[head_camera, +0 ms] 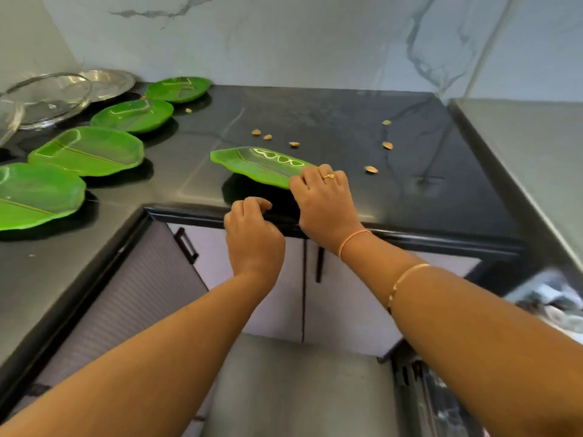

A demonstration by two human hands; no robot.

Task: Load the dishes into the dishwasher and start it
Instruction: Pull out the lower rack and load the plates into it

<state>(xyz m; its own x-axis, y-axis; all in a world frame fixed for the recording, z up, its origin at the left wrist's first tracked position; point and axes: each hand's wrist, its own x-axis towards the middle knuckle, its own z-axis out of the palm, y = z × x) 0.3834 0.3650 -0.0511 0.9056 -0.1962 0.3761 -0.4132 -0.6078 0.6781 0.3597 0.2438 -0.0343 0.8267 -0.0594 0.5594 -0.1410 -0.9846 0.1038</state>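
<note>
Your right hand (321, 197) grips the near right end of a green leaf-shaped plate (255, 164), with the fingers curled over its rim. The plate is tilted, its near side raised off the worktop (347, 121), and it sits close to the front edge, by the inner corner. Your left hand (252, 228) is just to the left of the right one, at the front edge and below the plate's raised side. Its fingers are curled in and hold nothing; you cannot tell whether they touch the edge. Small tan shells (371, 169) lie scattered behind and to the right of the plate. Four more green plates (88, 149) line the worktop's left run, with a glass dish (47, 99) and a steel plate (108, 83) in the far left corner
</note>
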